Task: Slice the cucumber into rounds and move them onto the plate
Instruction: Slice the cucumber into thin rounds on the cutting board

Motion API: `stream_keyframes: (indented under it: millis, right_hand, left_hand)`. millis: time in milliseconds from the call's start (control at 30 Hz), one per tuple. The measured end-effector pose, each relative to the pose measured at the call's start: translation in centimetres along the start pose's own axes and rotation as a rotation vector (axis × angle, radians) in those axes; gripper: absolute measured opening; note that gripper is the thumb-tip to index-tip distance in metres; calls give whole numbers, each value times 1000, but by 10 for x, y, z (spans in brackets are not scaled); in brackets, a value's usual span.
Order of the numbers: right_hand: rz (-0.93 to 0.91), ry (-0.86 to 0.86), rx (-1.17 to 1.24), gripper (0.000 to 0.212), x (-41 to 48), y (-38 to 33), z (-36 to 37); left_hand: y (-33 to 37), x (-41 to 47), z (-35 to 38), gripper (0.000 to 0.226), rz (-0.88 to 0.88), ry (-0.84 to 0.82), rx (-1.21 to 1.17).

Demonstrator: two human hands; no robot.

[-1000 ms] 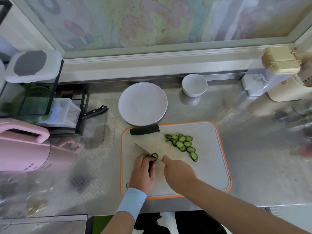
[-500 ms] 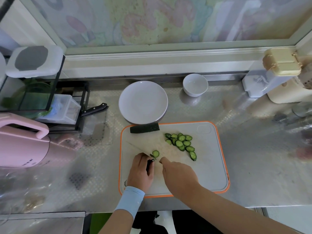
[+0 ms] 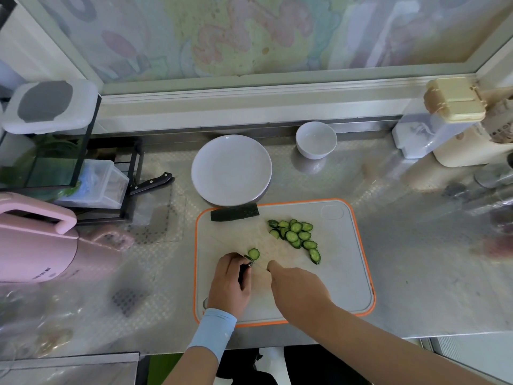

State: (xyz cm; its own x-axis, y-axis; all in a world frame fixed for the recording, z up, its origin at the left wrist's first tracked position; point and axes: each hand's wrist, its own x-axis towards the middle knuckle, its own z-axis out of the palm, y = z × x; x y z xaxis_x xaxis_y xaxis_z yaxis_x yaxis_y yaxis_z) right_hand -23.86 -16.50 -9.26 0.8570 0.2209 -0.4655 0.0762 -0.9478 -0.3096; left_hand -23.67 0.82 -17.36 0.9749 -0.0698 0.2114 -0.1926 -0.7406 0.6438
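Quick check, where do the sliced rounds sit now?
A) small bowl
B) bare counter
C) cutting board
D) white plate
C: the cucumber rounds lie on the cutting board, and the plate holds none.

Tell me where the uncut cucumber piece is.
Head view: the uncut cucumber piece lies at the far-left corner of the cutting board, by the white plate.

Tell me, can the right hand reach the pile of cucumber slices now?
Probably yes: the right hand is over the cutting board, seemingly empty, and only bare board lies between it and the pile.
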Motion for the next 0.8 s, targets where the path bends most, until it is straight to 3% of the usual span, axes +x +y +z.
stream_keyframes:
  millis: [300, 600, 800]
  right_hand:
    - [34, -94, 72, 15, 22, -2, 5]
    - [-6, -29, 113, 8, 23, -1, 12]
    - [-40, 57, 56, 15, 3, -3, 10]
  left_hand:
    - [1, 0, -1, 14, -52, -49, -15]
    - [2, 0, -1, 16, -48, -34, 6]
    - [-1, -1, 1, 13, -34, 24, 5]
